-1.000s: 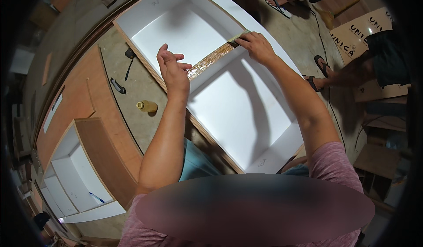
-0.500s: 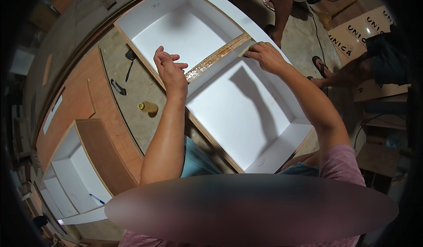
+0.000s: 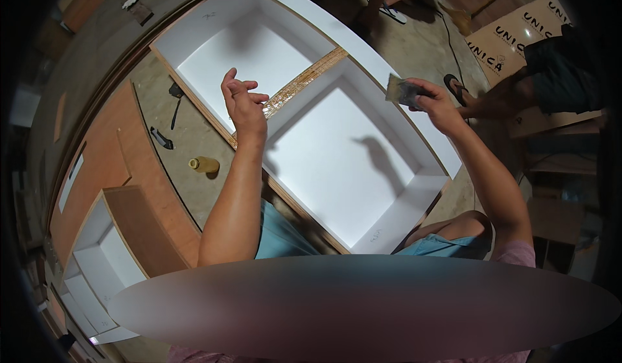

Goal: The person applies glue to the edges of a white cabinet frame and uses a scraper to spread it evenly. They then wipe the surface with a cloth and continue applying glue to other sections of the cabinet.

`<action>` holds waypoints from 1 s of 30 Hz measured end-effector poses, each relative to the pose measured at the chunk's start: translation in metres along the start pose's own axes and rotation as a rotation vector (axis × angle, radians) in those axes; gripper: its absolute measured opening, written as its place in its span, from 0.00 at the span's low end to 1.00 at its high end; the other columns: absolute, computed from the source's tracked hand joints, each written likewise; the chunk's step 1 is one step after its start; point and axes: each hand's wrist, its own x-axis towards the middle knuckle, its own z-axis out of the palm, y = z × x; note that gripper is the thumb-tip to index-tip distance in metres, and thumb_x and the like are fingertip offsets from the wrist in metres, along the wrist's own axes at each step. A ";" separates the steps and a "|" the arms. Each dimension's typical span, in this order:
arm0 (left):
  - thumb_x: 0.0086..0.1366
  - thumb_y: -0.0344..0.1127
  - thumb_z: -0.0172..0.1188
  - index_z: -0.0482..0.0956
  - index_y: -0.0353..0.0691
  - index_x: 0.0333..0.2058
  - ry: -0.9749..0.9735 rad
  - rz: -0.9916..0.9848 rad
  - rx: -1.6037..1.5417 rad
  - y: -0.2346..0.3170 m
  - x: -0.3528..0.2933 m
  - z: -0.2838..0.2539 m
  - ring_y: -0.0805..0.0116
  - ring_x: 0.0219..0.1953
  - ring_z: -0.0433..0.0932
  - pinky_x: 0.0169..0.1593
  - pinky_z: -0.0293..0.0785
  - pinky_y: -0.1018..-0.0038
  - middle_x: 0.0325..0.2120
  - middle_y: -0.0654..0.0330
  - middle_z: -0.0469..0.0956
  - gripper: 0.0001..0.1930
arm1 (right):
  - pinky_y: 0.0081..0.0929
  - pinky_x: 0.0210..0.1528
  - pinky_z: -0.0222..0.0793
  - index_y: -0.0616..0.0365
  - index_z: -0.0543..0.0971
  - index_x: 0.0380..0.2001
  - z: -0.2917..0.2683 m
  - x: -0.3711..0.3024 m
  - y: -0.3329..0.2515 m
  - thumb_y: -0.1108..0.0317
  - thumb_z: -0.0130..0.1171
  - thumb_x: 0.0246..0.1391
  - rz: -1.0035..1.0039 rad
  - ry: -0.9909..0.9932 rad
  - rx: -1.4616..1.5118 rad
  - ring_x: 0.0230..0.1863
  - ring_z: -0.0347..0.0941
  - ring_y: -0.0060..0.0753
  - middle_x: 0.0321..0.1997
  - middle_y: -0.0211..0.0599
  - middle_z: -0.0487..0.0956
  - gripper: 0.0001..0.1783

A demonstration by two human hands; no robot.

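My right hand (image 3: 435, 104) pinches a flat glue spreader (image 3: 403, 93), a dark piece with a yellowish edge, above the far right rim of a white box (image 3: 311, 188). A divider (image 3: 304, 83) splits this box into two compartments. Its raw top edge is coated with a shiny, amber-looking wet layer. Beside the divider's left end hovers my left hand (image 3: 248, 112), its fingers spread apart and nothing in them. Whether its wrist touches the box's left rim is hard to tell.
A yellowish bottle (image 3: 205, 165), a utility knife (image 3: 162, 138) and a black tool (image 3: 175, 97) lie or stand on the floor to the left. Another compartmented box (image 3: 120, 253) is at lower left near brown boards (image 3: 103, 149). Other people's legs (image 3: 499, 94) are at right and at the top.
My right hand has lifted off the divider's right end and moved right with the spreader, which now shows fully. My left hand keeps nearly the same pose.
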 end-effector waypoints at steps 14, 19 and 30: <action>0.74 0.64 0.27 0.57 0.39 0.65 -0.004 -0.067 -0.088 0.003 -0.005 -0.008 0.72 0.30 0.76 0.36 0.72 0.79 0.41 0.54 0.73 0.37 | 0.32 0.34 0.77 0.64 0.70 0.54 0.026 0.000 -0.023 0.73 0.54 0.57 0.144 -0.022 0.437 0.40 0.78 0.35 0.46 0.41 0.78 0.21; 0.68 0.42 0.43 0.66 0.43 0.60 -0.392 -0.159 -0.084 0.013 -0.056 0.039 0.71 0.33 0.78 0.40 0.74 0.74 0.42 0.58 0.75 0.23 | 0.29 0.26 0.72 0.57 0.72 0.51 0.023 -0.069 -0.084 0.65 0.54 0.59 0.182 0.136 0.543 0.36 0.79 0.32 0.42 0.38 0.80 0.17; 0.71 0.57 0.46 0.71 0.36 0.57 -1.015 -0.187 0.518 0.022 -0.094 0.070 0.50 0.49 0.77 0.54 0.71 0.63 0.45 0.45 0.79 0.30 | 0.35 0.24 0.80 0.64 0.69 0.54 0.045 -0.166 -0.066 0.67 0.54 0.59 0.115 0.060 0.571 0.34 0.81 0.44 0.46 0.49 0.78 0.21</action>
